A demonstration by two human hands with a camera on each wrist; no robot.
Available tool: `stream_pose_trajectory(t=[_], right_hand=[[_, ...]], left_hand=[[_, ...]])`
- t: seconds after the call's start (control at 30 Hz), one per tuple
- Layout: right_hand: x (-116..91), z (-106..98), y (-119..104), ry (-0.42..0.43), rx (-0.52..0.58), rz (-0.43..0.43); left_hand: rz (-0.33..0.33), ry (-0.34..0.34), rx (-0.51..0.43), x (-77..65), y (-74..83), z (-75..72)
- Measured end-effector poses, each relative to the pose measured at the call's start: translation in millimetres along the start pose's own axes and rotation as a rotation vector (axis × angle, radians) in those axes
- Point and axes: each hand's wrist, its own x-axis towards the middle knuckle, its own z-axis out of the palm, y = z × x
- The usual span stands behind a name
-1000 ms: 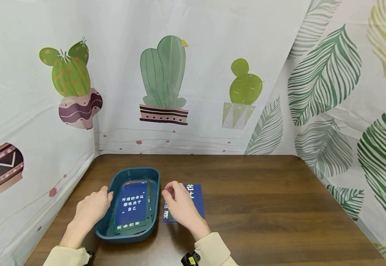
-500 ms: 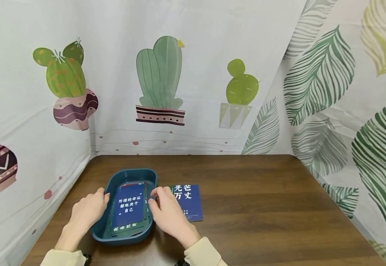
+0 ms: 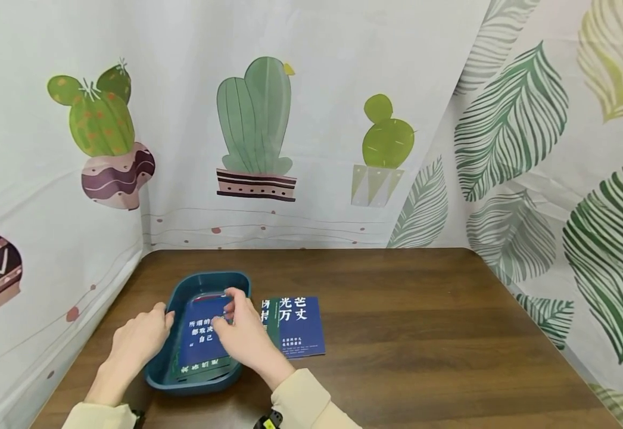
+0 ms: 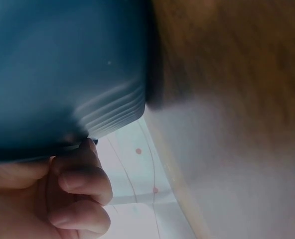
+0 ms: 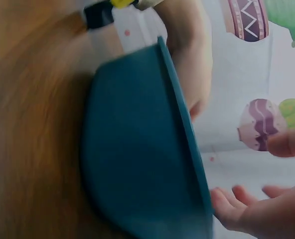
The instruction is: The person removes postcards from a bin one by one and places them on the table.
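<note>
A deep teal plastic tray stands on the left part of the table. My left hand grips its left rim, and in the left wrist view the curled fingers lie against the outside under that rim. Inside the tray, a blue card with white Chinese characters lies over a green card; a red edge shows at the far end. Above the tray's right side hovers my right hand, thumb and fingers apart with nothing between them, hiding part of the blue card.
Right of the tray, a blue card and a green card overlap on the wooden table, with another partly hidden behind my right hand. A cloth printed with cacti and leaves hangs behind the table.
My right hand has moved left from the cards on the table, across the tray's right rim, to above the cards inside. My left hand has stayed at the left rim.
</note>
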Motion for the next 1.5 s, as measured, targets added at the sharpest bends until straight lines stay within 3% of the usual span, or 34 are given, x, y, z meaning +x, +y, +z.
stream_pose_trajectory(t=[0.27, 0.5, 1.1, 1.5], right_hand=[[17, 30, -3, 0.165, 0.303, 0.221], [24, 43, -5, 0.244, 0.366, 0.339], [27, 59, -3, 0.333, 0.367, 0.385], [28, 62, 7, 0.341, 0.492, 0.392]], left_hand=[[-0.003, 0.006, 0.002, -0.7, -1.1, -0.5], [-0.005, -0.006, 0.004, 0.1, 1.6, -1.3], [-0.006, 0.0, 0.0, 0.8, 1.8, 0.4], [-0.022, -0.022, 0.001, 2.1, 2.0, 0.2]])
